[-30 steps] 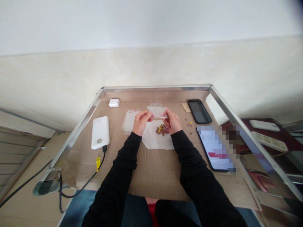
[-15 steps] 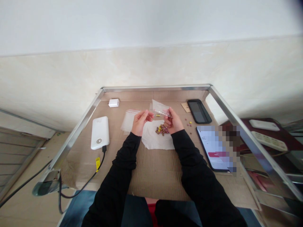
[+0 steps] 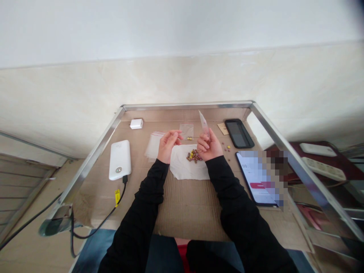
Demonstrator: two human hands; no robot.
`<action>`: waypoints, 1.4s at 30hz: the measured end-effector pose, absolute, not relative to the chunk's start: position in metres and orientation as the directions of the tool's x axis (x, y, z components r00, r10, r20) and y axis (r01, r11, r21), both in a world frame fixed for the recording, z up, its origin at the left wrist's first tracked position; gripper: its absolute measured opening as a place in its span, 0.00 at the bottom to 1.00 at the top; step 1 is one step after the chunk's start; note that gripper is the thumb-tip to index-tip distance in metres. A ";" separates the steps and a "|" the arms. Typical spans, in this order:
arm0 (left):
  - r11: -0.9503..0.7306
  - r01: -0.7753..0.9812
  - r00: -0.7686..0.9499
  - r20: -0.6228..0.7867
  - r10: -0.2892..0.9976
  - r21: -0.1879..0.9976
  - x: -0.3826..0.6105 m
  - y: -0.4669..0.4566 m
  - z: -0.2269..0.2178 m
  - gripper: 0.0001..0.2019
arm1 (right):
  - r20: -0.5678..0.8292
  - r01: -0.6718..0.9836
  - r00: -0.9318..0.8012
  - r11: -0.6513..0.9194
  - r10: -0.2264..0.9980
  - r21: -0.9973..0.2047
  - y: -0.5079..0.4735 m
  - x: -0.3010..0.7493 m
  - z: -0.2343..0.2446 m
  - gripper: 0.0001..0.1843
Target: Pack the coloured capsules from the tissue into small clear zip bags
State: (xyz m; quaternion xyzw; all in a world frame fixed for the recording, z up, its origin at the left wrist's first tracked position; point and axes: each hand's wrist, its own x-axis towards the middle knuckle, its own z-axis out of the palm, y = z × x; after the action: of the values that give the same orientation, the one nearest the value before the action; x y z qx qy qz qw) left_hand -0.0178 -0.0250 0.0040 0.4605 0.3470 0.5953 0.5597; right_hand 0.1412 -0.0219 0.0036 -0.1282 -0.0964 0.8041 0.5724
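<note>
Hands flank the capsule pile (image 3: 195, 156): the right hand (image 3: 211, 147), at two o'clock, grips a clear bag (image 3: 203, 123) near-upright, likely keeping it off the pile; the left hand (image 3: 168, 146), at ten, curls loosely, contents indiscernible.

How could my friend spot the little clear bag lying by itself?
Start at the brown cardboard tabletop and find the white sheet under the pile of small pieces. Just beyond that sheet lies the clear bag. Unlike the overlapping bags to its left and the held bag in the right hand, it shows yellow pieces at its near edge.
</note>
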 end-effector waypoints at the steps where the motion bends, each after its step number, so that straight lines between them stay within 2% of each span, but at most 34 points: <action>1: -0.131 -0.347 0.048 0.157 0.986 0.929 -0.018 -0.025 0.004 0.11 | -0.095 -0.892 -0.313 -0.327 0.945 -0.313 -0.022 0.141 0.004 0.15; 3: -0.129 -0.347 0.038 0.151 0.988 0.929 -0.017 -0.025 0.003 0.11 | -0.122 -0.868 -0.308 -0.331 0.943 -0.369 -0.021 0.140 0.005 0.14; 8: -0.140 -0.352 0.034 0.162 0.986 0.926 -0.017 -0.024 0.000 0.13 | -0.254 -0.724 -0.247 -0.353 0.935 -0.593 -0.021 0.132 0.006 0.14; 13: -0.128 -0.359 0.040 0.152 0.988 0.925 -0.017 -0.022 -0.003 0.12 | -0.234 -0.612 -0.246 -0.338 0.941 -0.715 -0.024 0.124 0.003 0.16; 21: -0.144 -0.328 0.031 0.163 0.986 0.934 -0.017 -0.024 0.000 0.11 | -0.232 -0.594 -0.267 -0.349 0.935 -0.725 -0.023 0.125 0.002 0.17; 26: -0.127 -0.301 0.032 0.143 0.989 0.945 -0.016 -0.024 0.000 0.11 | -0.214 -0.546 -0.240 -0.314 0.947 -0.777 -0.022 0.124 -0.002 0.19; 35: -0.097 -0.398 -0.004 0.104 0.995 0.912 -0.018 -0.021 -0.001 0.14 | -0.208 -0.539 -0.255 -0.318 0.944 -0.780 -0.023 0.124 0.000 0.20; 42: -0.087 -0.365 0.017 0.099 0.995 0.927 -0.017 -0.024 0.002 0.08 | -0.171 -0.427 -0.134 -0.213 0.976 -0.879 -0.026 0.121 0.003 0.20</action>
State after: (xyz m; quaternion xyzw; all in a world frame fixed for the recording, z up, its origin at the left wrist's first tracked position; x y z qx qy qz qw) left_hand -0.0168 -0.0239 0.0023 0.4304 0.3657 0.5983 0.5683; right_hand 0.1208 -0.0259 0.0033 -0.3981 -0.3449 0.6692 0.5241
